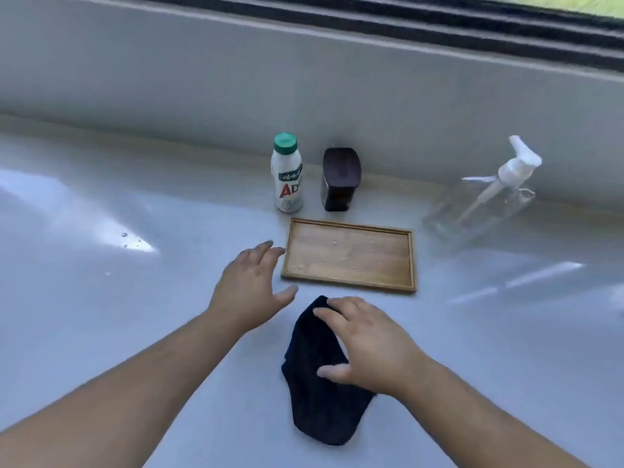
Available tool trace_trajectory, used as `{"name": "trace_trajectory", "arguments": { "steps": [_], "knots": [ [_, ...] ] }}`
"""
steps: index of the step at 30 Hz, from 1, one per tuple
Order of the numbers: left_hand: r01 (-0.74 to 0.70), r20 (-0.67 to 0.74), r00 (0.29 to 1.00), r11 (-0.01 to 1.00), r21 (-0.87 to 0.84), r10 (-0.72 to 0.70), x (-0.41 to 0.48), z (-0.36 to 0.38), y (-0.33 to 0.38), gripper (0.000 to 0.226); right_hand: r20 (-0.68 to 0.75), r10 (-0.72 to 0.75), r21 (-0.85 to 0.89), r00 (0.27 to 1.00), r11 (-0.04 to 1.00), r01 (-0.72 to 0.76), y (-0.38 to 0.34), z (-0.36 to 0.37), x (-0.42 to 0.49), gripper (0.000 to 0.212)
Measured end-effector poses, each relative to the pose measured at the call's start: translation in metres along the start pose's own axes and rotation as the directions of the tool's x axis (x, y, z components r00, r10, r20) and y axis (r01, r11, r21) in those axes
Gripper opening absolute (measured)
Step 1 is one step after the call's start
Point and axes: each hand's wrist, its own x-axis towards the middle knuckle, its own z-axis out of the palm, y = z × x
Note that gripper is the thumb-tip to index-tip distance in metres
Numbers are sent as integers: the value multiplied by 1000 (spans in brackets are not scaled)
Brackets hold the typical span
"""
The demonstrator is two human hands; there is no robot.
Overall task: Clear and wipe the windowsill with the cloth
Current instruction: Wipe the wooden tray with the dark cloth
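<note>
right hand [373,346] on cloth [317,383], left hand [251,285] open

Pale glossy windowsill [135,332], streaked with window glare, a few water drops at nine o'clock. Lying near the middle: shallow wooden tray [349,255], flat, beaded with droplets. At twelve o'clock from it, standing upright: white drink bottle [286,175] with green cap, just beside it a dark boxy container [340,180], the two near but apart, both close to the back wall. At two o'clock, well apart: clear pump bottle [486,201] with white pump head. At six o'clock from the tray, near but not touching it: dark cloth [320,393], crumpled flat on the surface.
</note>
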Motion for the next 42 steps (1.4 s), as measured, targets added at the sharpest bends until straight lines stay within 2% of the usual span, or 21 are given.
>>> {"name": "trace_trajectory", "arguments": {
  "steps": [2,4,7,8,10,11,13,15,17,18,19,21,24,26,28,31,32,34,37,39,42],
  "knots": [
    [37,-37,999,998,-52,-39,14,19,-3,87,152,-79,-55,985,995,89,-1,29,7,105],
    [72,-74,994,995,-63,-76,29,36,-3,95,193,-104,-141,976,981,133,-6,52,6,95],
    [91,-148,984,994,-61,-99,51,64,1,99,-25,-138,-162,990,978,133,-2,55,12,43],
    [98,-172,980,994,-50,-105,54,68,2,99,-113,-135,-111,984,986,123,4,53,14,35],
    [116,-203,972,992,-40,-122,57,77,2,99,-238,-12,69,971,997,30,16,41,15,34],
    [120,-213,969,992,-50,-128,58,80,1,101,-308,101,172,946,984,-49,26,33,14,37],
    [130,-221,966,990,-46,-137,60,81,-1,109,-437,300,336,848,929,-156,52,12,16,42],
    [144,-212,966,989,-25,-146,61,81,-1,115,-528,441,416,726,879,-232,84,-10,29,44],
    [151,-209,966,988,-11,-150,61,81,1,119,-535,585,482,609,804,-348,108,-24,56,46],
    [151,-196,969,988,-12,-150,61,81,1,120,-513,632,493,582,771,-403,114,-28,75,48],
    [146,-197,969,989,-13,-146,62,82,0,120,-481,652,482,586,755,-444,113,-29,95,48],
    [133,-225,965,991,-26,-136,62,86,-2,120,-436,600,418,671,795,-440,93,-27,134,46],
    [135,-254,957,990,-43,-142,62,88,-2,120,-392,348,306,851,922,-236,53,-15,156,42],
    [142,-250,957,989,-43,-148,63,87,-2,121,-322,218,268,921,954,-132,58,-12,139,40],
    [136,-239,961,990,-35,-141,62,86,-2,121,-311,253,255,916,951,-176,90,-16,114,41],
    [131,-235,963,991,-31,-135,63,84,-1,121,-361,532,335,766,840,-426,132,-30,100,40],
    [131,-227,965,991,-28,-134,63,83,0,121,-377,564,337,735,822,-458,128,-31,106,39],
    [131,-214,967,991,-35,-136,62,81,2,119,-397,486,327,779,868,-375,97,-27,129,40],
    [118,-196,972,991,-63,-129,62,78,3,109,-310,252,325,917,934,-148,36,-18,161,40],
    [119,-202,970,988,-98,-137,62,79,1,98,-252,147,305,956,950,-65,15,-19,171,38],
    [111,-188,973,987,-117,-132,61,80,-1,104,-112,34,256,993,967,-4,24,-23,169,38]
  ]
}}
